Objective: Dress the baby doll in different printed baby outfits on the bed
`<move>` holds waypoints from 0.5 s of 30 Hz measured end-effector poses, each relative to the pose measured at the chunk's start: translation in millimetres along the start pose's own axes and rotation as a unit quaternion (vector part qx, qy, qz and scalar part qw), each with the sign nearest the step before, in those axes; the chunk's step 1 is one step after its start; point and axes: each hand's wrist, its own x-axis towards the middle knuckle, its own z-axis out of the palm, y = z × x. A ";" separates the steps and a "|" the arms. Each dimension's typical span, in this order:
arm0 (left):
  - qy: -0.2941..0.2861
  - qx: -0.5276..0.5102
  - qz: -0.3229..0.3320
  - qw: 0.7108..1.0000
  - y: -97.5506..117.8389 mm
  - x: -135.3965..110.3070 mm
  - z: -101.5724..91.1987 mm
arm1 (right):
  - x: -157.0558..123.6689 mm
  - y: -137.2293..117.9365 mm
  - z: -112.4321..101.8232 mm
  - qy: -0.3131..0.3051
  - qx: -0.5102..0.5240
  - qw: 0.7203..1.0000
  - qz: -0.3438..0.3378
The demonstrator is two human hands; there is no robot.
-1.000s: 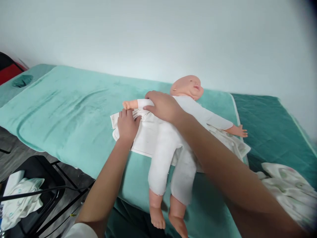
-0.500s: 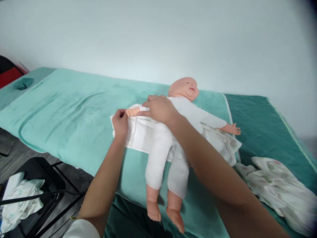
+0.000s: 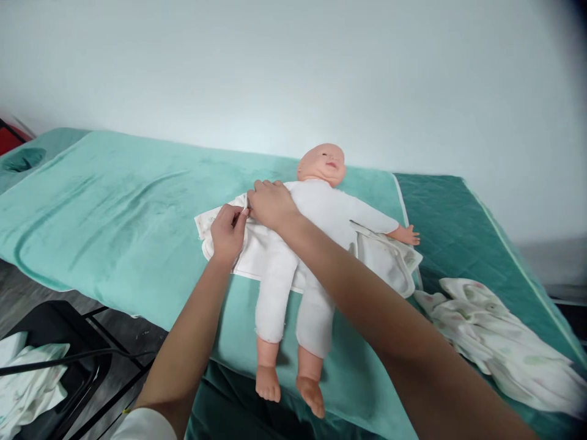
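A baby doll in white cloth lies face up, its head away from me and its feet towards me. Spread open beneath its trunk is a white baby shirt, with a faint print on its edges. My left hand pinches the shirt's sleeve between thumb and fingers. Close against it, my right hand is closed over the doll's arm on the left side; the doll's hand there is hidden by cloth and fingers. The doll's other arm is stretched out to the right, over the shirt's far panel.
The bed has a light green cover and a darker green quilted end. A crumpled printed cloth lies at the right. A black chair with a white printed cloth stands lower left. Behind rises a pale wall.
The doll's hand on the left, visible before between my hands, is now covered. My right hand has moved closer to the left one, and sleeve cloth is bunched between them. The view has shifted slightly.
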 end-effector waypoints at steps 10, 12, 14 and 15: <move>0.029 0.140 -0.072 0.987 -17.2 7.8 3.9 | -52.2 35.9 -21.8 0.163 0.260 0.948 0.085; 0.016 0.141 -0.058 0.988 -16.6 6.7 4.0 | -73.5 51.7 -17.8 0.267 0.284 0.910 0.140; 0.013 0.130 -0.044 0.990 -15.2 5.3 3.1 | -94.8 65.8 -11.0 0.335 0.275 0.876 0.213; 0.014 0.125 -0.037 0.991 -14.1 4.6 2.5 | -105.2 71.6 -7.6 0.341 0.265 0.864 0.259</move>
